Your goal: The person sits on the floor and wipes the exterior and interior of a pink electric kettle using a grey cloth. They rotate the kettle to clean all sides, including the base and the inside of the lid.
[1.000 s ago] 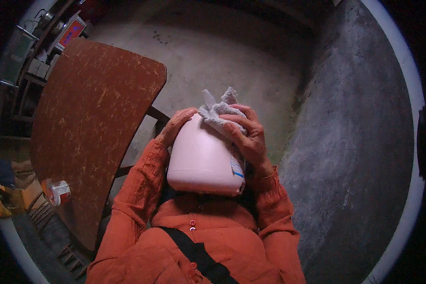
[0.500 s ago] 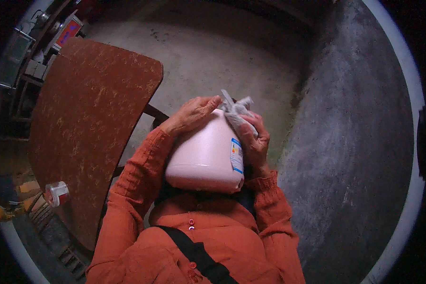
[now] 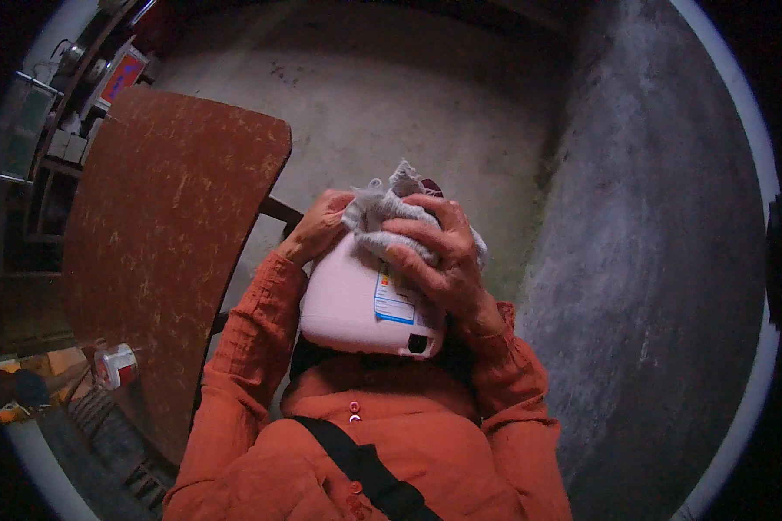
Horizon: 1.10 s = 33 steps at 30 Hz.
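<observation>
A pale pink appliance with rounded edges (image 3: 339, 300), shaped like a small rice cooker, rests tilted against my front. Its near side bears a white and blue sticker (image 3: 394, 304) and a dark socket opening (image 3: 418, 345) at the lower right corner. My left hand (image 3: 321, 221) grips its far left edge, with the fingertips partly hidden by a grey cloth (image 3: 369, 213). My right hand (image 3: 443, 260) is curled over that bunched cloth and presses it on the appliance's upper right part, fingers bent. A small dark red bit (image 3: 432, 187) shows beyond the cloth.
A worn brown table (image 3: 165, 226) stands to my left, with a clear-and-red plastic tub (image 3: 115, 366) near its lower left edge. Shelves with boxes (image 3: 68, 146) line the far left. A grey wall (image 3: 643, 260) rises on the right; concrete floor (image 3: 391, 104) lies ahead.
The appliance has turned, so its sticker has shifted left and the socket has come into view. My right hand and the cloth have moved left over it. My left hand has drawn back slightly.
</observation>
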### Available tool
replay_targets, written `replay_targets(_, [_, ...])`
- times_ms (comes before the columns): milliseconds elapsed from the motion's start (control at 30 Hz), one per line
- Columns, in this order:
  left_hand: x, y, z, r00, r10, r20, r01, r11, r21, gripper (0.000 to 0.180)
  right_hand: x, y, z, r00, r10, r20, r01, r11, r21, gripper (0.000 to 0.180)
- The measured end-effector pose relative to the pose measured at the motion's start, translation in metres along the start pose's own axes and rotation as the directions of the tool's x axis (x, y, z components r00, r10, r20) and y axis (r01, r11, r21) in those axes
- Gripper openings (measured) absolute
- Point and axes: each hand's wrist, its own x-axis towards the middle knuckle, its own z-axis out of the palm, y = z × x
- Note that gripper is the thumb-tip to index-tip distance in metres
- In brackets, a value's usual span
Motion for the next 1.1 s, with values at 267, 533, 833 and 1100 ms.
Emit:
replay_targets(267, [-0.023,-0.012,-0.017,0.974,-0.019,-0.227,0.021,1.0,0.008,0.037,-0.042,0.062,0.007,0.906,0.396,-0.151,-0.316,0.869,0.38,0.03])
replay_targets(533, [0.006,0.013,0.018,0.994,0.054,-0.092,-0.034,0.977,0.208,0.042,-0.026,-0.007,-0.013,0.969,0.018,-0.245,-0.013,1.0,0.025,0.03])
replay_targets(833, [-0.012,-0.006,0.016,0.989,0.034,-0.141,-0.044,0.997,-0.069,0.037,-0.052,0.044,-0.051,0.939,0.154,-0.307,-0.216,0.959,-0.181,0.032])
replay_targets(1100, [-0.003,0.053,0.004,0.998,-0.064,-0.01,0.063,0.929,0.365,0.042,-0.038,-0.011,-0.028,0.962,0.23,-0.15,-0.184,0.946,0.268,0.026])
